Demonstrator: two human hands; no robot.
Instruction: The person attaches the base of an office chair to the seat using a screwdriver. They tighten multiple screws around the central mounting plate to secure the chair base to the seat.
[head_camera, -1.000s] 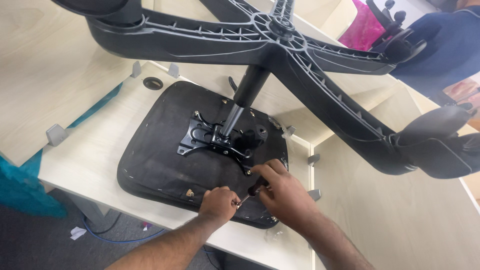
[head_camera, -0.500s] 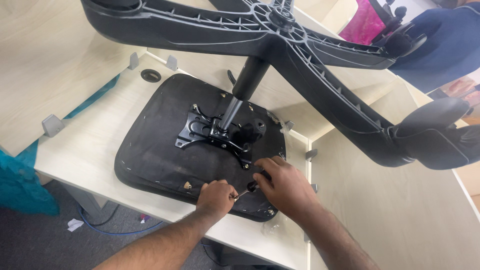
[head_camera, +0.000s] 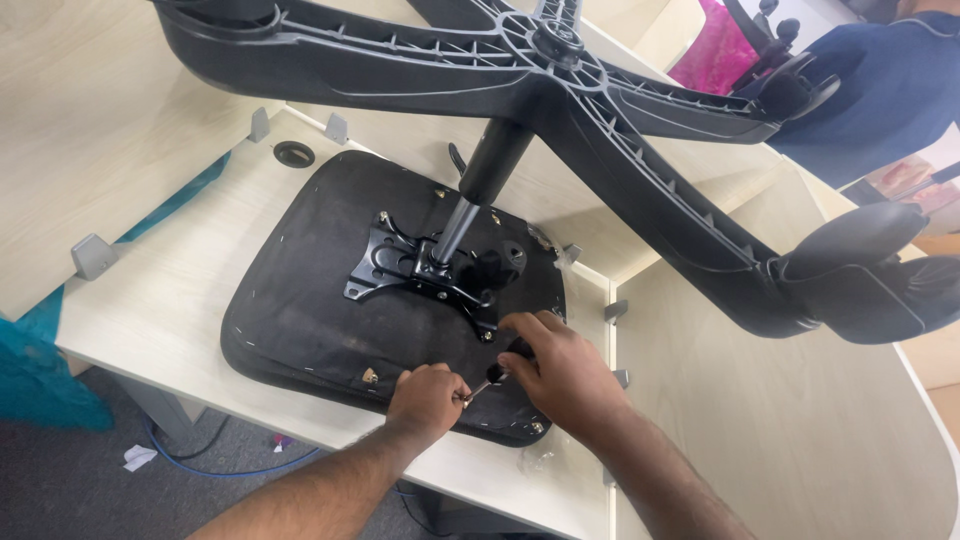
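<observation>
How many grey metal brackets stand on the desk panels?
6 visible: two behind the seat near the grommet, one at the left edge, three along the right partition. The chair base may hide more.

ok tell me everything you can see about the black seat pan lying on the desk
The seat pan lies upside down and flat on the pale wooden desk. Its underside is black fabric with small staples along the rounded edge. A black metal plate is bolted at its middle, carrying the column and star base. The left hand and right hand rest on its near edge.
</observation>
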